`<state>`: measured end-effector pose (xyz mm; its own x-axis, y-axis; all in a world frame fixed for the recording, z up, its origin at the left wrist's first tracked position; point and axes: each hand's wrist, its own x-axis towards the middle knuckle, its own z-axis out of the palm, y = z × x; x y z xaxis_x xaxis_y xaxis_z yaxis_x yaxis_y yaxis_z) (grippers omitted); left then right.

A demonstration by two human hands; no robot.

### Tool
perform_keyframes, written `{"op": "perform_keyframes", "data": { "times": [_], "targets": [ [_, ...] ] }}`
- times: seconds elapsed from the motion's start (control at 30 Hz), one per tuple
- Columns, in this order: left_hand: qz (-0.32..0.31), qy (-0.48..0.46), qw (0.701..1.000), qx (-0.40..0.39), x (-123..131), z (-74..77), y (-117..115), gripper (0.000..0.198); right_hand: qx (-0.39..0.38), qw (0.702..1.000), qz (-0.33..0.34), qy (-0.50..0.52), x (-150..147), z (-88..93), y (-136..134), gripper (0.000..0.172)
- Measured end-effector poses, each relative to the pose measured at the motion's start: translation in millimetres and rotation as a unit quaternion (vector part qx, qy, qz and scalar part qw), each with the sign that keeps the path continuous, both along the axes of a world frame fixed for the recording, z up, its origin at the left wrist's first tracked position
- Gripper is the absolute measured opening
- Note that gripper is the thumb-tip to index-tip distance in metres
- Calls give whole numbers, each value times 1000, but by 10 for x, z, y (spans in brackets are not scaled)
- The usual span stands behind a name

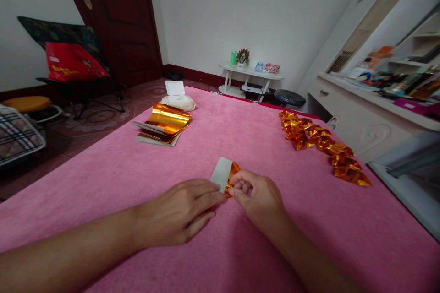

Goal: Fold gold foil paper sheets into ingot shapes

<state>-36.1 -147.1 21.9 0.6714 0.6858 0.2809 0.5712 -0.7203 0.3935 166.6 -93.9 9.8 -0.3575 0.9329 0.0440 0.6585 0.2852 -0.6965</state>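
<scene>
A small sheet of gold foil paper (222, 171), its pale grey back showing, lies partly folded in the middle of the pink cloth. The gold side shows along its right part. My left hand (184, 210) lies flat with fingers stretched out, the fingertips touching the sheet's near left edge. With thumb and forefinger, my right hand (259, 197) pinches the gold edge on the right; the other fingers are curled in. A stack of gold foil sheets (168, 121) sits at the far left, its top sheet curling. Several folded gold foil pieces (326, 146) form a row on the right.
The pink cloth (220, 123) covers the surface under my hands. Behind the stack is a wipes pack (180, 100) with its lid up. A white dresser (364, 114) stands at the right, a chair with a red bag (74, 62) at the left, and a low white table (252, 71) beyond.
</scene>
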Motion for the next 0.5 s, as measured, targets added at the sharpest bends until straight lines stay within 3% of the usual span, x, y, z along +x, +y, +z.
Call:
{"op": "perform_keyframes", "data": {
  "times": [0.5],
  "targets": [
    [-19,-3,1000,-1,41,50,49,32,5,1000,-2,-1,-14,15,-2,8]
  ]
}}
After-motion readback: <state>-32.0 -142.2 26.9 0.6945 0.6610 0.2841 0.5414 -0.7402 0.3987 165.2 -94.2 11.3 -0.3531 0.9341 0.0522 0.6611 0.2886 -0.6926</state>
